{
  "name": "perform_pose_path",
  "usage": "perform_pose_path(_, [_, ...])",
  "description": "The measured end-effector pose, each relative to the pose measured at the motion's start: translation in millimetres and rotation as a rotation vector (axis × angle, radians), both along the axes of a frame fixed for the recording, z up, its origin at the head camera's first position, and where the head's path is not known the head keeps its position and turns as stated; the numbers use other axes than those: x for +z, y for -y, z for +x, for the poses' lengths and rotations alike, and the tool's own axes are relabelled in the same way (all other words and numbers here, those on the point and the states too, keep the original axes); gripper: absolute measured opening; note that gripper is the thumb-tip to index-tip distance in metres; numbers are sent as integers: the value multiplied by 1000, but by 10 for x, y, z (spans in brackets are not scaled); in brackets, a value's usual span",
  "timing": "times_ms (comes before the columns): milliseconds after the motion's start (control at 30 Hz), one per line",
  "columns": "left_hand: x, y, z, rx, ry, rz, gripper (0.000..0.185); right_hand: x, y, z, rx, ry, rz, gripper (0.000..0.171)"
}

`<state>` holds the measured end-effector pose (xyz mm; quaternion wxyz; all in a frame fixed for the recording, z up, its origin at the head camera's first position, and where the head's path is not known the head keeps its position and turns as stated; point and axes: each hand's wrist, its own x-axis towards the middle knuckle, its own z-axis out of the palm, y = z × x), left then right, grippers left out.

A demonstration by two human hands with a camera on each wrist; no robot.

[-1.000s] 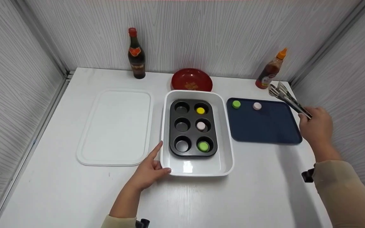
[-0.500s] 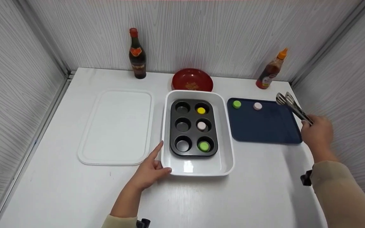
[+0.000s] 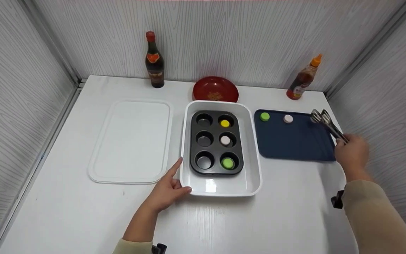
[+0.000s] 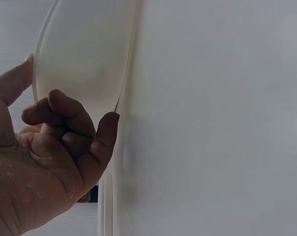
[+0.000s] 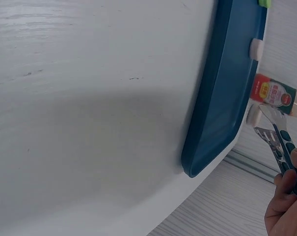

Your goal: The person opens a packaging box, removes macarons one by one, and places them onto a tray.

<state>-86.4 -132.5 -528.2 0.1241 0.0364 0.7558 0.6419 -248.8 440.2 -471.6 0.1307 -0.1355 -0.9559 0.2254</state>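
Head view: right hand point(image 3: 351, 152) grips tongs point(image 3: 328, 124) at blue tray's point(image 3: 294, 146) right edge, tips pressed together, pointing far-left toward pink piece point(image 3: 288, 119) by the far edge. Left wrist: left hand point(image 4: 45, 162), fingers loosely curled, thumb against white dish point(image 4: 84, 59) corner. Right wrist: tongs' point(image 5: 278, 140) long axis runs toward that piece point(image 5: 256, 48)

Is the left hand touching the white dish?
Touching. In the head view the left hand lies against the white dish at its near left corner, thumb on the rim.
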Motion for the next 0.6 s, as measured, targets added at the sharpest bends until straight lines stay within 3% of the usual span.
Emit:
perform_pose_path(400, [35, -22, -5, -2, 4, 17, 101, -52, -23, -54, -11, 84, -20, 46])
perform_pose_path(600, [15, -12, 3, 5, 1, 10, 101, -50, 6, -90, -5, 70, -39, 46])
